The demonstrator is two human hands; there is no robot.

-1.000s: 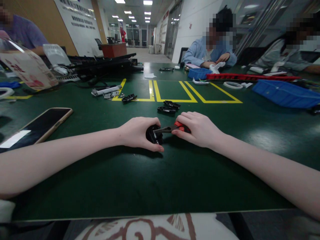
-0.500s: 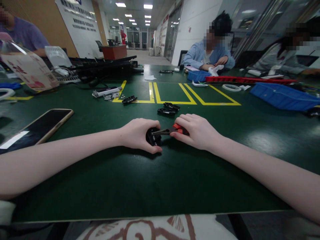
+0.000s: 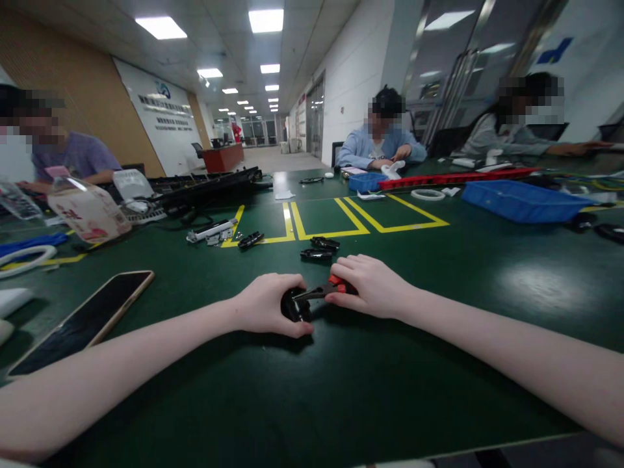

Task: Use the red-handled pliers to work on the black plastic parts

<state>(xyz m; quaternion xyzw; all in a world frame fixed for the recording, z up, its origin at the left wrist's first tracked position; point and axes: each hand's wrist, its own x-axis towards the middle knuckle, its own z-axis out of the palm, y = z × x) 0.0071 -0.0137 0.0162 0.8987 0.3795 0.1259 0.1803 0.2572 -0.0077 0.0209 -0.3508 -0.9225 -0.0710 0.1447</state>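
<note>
On the dark green table [image 3: 341,390], my left hand [image 3: 266,303] grips a small black round part [image 3: 292,305] and holds it down. My right hand [image 3: 368,286] is closed around the red handles of a pair of pliers [image 3: 327,288]. The pliers' metal jaws reach left and touch the black part. Just beyond my hands lie two small black clips [image 3: 319,249].
A phone [image 3: 88,318] lies at the left. Another black clip [image 3: 251,240] and a white and metal part [image 3: 212,232] sit near yellow floor-tape lines [image 3: 336,224]. A blue bin [image 3: 524,201] stands at the right. Three other people sit at the table's far sides.
The camera has tilted upward, so hands and table appear lower and more ceiling shows. Both hands keep their grip on the part and pliers in the same spot.
</note>
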